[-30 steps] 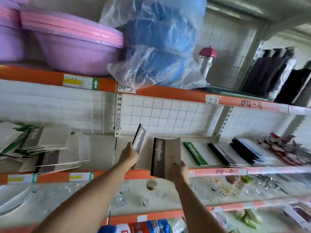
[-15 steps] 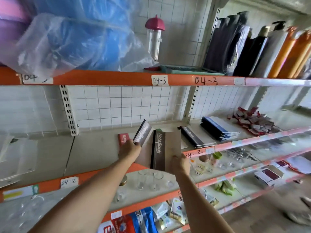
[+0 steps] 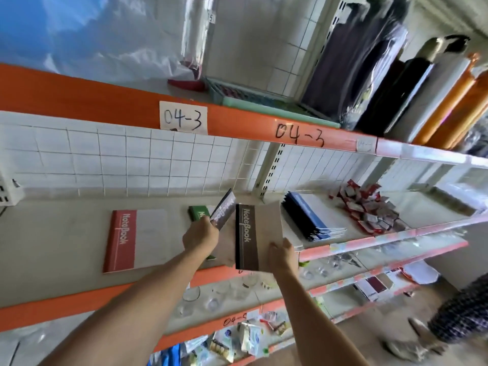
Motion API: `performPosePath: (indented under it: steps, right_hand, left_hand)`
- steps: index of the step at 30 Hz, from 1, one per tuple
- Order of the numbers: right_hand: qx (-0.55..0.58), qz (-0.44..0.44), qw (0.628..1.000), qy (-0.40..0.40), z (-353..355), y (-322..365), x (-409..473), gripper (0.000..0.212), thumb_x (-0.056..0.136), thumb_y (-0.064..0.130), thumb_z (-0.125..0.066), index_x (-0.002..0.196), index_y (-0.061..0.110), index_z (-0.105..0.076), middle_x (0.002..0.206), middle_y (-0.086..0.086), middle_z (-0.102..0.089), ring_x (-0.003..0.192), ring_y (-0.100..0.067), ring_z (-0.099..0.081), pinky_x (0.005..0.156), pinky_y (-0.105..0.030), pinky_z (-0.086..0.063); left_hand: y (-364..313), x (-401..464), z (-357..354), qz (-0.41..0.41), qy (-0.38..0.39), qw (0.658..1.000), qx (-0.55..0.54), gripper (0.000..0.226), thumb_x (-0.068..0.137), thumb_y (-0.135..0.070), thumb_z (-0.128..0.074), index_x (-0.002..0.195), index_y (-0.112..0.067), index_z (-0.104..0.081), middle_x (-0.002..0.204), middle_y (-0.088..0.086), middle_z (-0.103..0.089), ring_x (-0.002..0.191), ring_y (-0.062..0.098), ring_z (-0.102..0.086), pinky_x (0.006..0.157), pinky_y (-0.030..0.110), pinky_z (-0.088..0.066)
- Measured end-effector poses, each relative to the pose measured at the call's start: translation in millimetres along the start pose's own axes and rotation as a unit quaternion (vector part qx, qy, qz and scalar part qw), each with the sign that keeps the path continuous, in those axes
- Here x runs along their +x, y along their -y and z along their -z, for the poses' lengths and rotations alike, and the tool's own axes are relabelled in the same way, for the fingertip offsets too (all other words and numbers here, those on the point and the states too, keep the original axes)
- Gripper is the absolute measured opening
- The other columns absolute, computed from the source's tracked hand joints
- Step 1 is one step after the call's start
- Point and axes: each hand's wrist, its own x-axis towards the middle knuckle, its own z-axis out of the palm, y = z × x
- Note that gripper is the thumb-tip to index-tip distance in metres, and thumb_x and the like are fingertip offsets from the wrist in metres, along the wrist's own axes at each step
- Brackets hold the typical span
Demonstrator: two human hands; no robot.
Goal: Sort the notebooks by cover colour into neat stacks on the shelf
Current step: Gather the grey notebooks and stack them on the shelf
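My left hand [image 3: 200, 235] grips a tilted black-spined notebook [image 3: 224, 211] by its lower end, above the shelf [image 3: 66, 233]. My right hand [image 3: 284, 253] holds a second black-spined notebook [image 3: 257, 233] with a brown cover, upright, by its lower right corner. A red-spined notebook [image 3: 134, 239] lies flat on the shelf to the left. A green notebook [image 3: 198, 212] lies behind my left hand, mostly hidden. A stack of blue notebooks [image 3: 309, 217] lies to the right.
A heap of small red and white packets [image 3: 367, 207] lies right of the blue stack. Orange shelf edge [image 3: 237, 125] labelled 04-3 runs overhead with dark bottles [image 3: 390, 83] on it. Lower shelves hold glassware [image 3: 211, 297] and packets. Another person's patterned sleeve [image 3: 459, 313] shows at lower right.
The view has swung rightward and closer; the red notebook and blue stack now flank my hands. Both hands still hold their black-spined notebooks, carried to the right along the shelf.
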Motion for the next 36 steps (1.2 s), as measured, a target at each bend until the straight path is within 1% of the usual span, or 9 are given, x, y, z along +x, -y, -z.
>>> performPosePath:
  steps: [4, 10, 16, 19, 22, 26, 30, 34, 36]
  right_hand:
    - [-0.046, -0.002, 0.999, -0.019, 14, -16, 27, 0.019, 0.087, 0.012, -0.051, 0.105, 0.011, -0.055, 0.094, -0.013, -0.064, 0.091, -0.034, -0.062, 0.074, -0.036, -0.045]
    - [-0.094, 0.023, 0.994, -0.041, 38, -18, 68, 0.020, 0.088, 0.014, -0.048, 0.107, 0.010, -0.050, 0.105, -0.020, -0.067, 0.093, -0.038, -0.061, 0.072, -0.037, -0.043]
    - [-0.163, 0.065, 0.984, 0.010, 36, -7, 104, 0.032, 0.085, 0.025, -0.060, 0.114, 0.015, -0.050, 0.105, -0.010, -0.068, 0.090, -0.030, -0.063, 0.076, -0.036, -0.048]
    - [-0.274, 0.124, 0.952, 0.053, 33, -3, 123, 0.037, 0.086, 0.024, -0.062, 0.120, 0.012, -0.056, 0.114, -0.009, -0.064, 0.104, -0.028, -0.062, 0.086, -0.036, -0.053]
    - [-0.338, 0.160, 0.923, 0.093, 30, 0, 145, 0.044, 0.089, 0.019, -0.057, 0.131, 0.007, -0.055, 0.131, -0.016, -0.050, 0.121, -0.030, -0.051, 0.096, -0.035, -0.049]
    - [-0.385, 0.189, 0.894, 0.133, 29, -6, 161, 0.042, 0.092, 0.021, -0.051, 0.132, 0.009, -0.056, 0.135, -0.018, -0.049, 0.122, -0.032, -0.046, 0.096, -0.035, -0.045]
    - [-0.383, 0.211, 0.882, 0.176, 30, -11, 176, 0.045, 0.090, 0.025, -0.057, 0.133, 0.011, -0.054, 0.139, -0.020, -0.048, 0.124, -0.034, -0.046, 0.095, -0.035, -0.043]
    - [-0.355, 0.272, 0.877, 0.174, 28, -16, 184, 0.049, 0.089, 0.016, -0.062, 0.135, 0.008, -0.049, 0.137, -0.015, -0.047, 0.127, -0.032, -0.043, 0.100, -0.037, -0.043]
    - [-0.333, 0.302, 0.876, 0.173, 29, -18, 189, 0.048, 0.089, 0.013, -0.062, 0.134, 0.009, -0.047, 0.135, -0.015, -0.048, 0.126, -0.031, -0.043, 0.102, -0.038, -0.044]
  left_hand:
    - [-17, 6, -20, 0.016, -0.002, 1.000, 0.012, 0.026, 0.101, -0.028, -0.044, 0.116, -0.013, -0.060, 0.113, 0.012, -0.067, 0.103, 0.032, -0.064, 0.072, 0.035, -0.044]
    - [-40, 19, -17, 0.031, -0.035, 0.998, 0.037, 0.025, 0.101, -0.027, -0.043, 0.118, -0.014, -0.058, 0.112, 0.009, -0.066, 0.102, 0.029, -0.064, 0.070, 0.034, -0.045]
    - [-43, 34, -10, 0.072, -0.087, 0.993, 0.037, 0.028, 0.101, -0.029, -0.044, 0.116, -0.012, -0.059, 0.111, 0.012, -0.066, 0.100, 0.032, -0.064, 0.077, 0.037, -0.049]
    - [-52, 36, -10, 0.092, -0.106, 0.989, 0.036, 0.027, 0.101, -0.029, -0.048, 0.115, -0.010, -0.060, 0.109, 0.013, -0.066, 0.097, 0.032, -0.065, 0.074, 0.036, -0.048]
    - [-67, 36, -12, 0.106, -0.123, 0.986, 0.033, 0.028, 0.102, -0.031, -0.046, 0.114, -0.009, -0.059, 0.108, 0.012, -0.066, 0.096, 0.031, -0.065, 0.075, 0.036, -0.050]
    - [-86, 34, -23, 0.098, -0.114, 0.987, 0.051, 0.026, 0.101, -0.033, -0.045, 0.113, -0.012, -0.056, 0.110, 0.012, -0.066, 0.098, 0.032, -0.065, 0.081, 0.036, -0.052]
    - [-107, 28, -41, 0.061, -0.090, 0.992, 0.059, 0.024, 0.101, -0.027, -0.046, 0.120, -0.014, -0.053, 0.112, 0.011, -0.065, 0.097, 0.032, -0.063, 0.069, 0.032, -0.045]
    - [-131, 21, -65, 0.074, -0.073, 0.995, -0.006, 0.021, 0.098, -0.025, -0.047, 0.117, -0.019, -0.052, 0.105, 0.010, -0.065, 0.077, 0.028, -0.062, 0.059, 0.034, -0.055]
    - [-140, 17, -79, 0.088, -0.062, 0.994, -0.031, 0.023, 0.095, -0.024, -0.052, 0.117, -0.020, -0.050, 0.103, 0.010, -0.065, 0.067, 0.028, -0.066, 0.044, 0.034, -0.054]
